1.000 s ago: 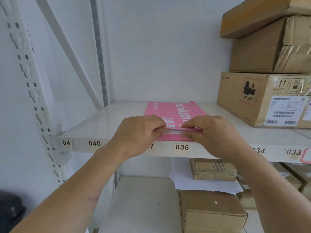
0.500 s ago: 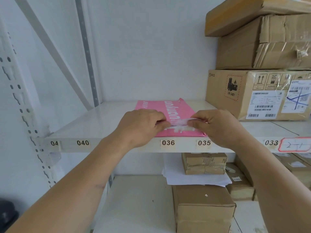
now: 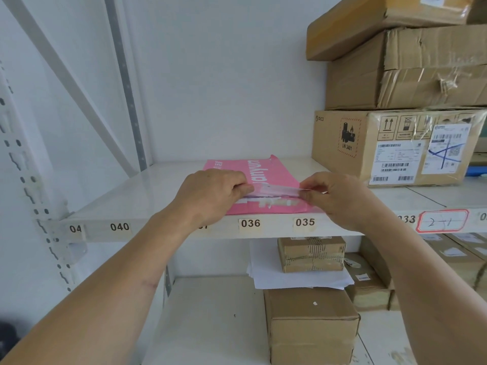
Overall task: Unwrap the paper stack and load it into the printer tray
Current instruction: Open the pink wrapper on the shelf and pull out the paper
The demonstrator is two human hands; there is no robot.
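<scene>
A flat paper stack in a pink wrapper [image 3: 266,171] with white lettering lies on the white shelf [image 3: 137,198], near its front edge above labels 036 and 035. My left hand [image 3: 210,193] pinches the left end of the wrapper's lifted flap [image 3: 276,191]. My right hand [image 3: 334,198] pinches the flap's right end. The flap is raised a little off the pack, showing its pale underside and a white strip beneath. No printer or tray is in view.
Cardboard boxes [image 3: 395,146] are stacked at the right of the same shelf, close to the pack. The lower shelf holds more cardboard boxes [image 3: 311,322] and loose white sheets [image 3: 295,277]. A perforated white upright [image 3: 23,164] stands at the left.
The flap has been peeled up further from the wrapper, and my hands have drawn apart along it. The view has shifted so the shelf sits more to the left.
</scene>
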